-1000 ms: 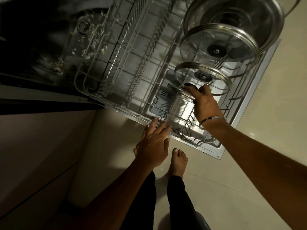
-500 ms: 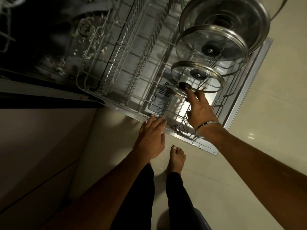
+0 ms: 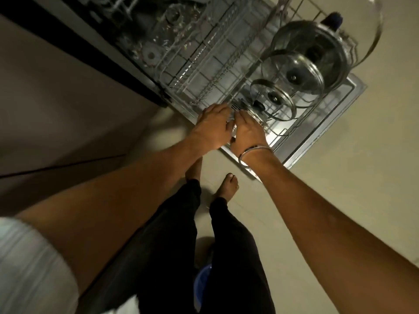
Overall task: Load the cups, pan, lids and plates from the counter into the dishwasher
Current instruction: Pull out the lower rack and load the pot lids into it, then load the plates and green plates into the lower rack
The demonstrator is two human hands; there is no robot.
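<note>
With your right hand (image 3: 248,130) gripping the smallest lid (image 3: 255,111) at the rack's (image 3: 204,71) near edge and your left hand (image 3: 213,128) steadying beside it, grip unclear, seat the rim upright between tines before releasing.

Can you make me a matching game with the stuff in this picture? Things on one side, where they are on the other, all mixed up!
Things:
1. smallest glass lid
2. biggest lid
3. bangle
4. blue tub

Places:
A. on the floor behind the legs
B. at the far end of the lid row in the rack
C. on the right wrist
D. by the right hand, at the near end of the lid row

Pairs: 1-D, 2-B, 3-C, 4-A
</note>
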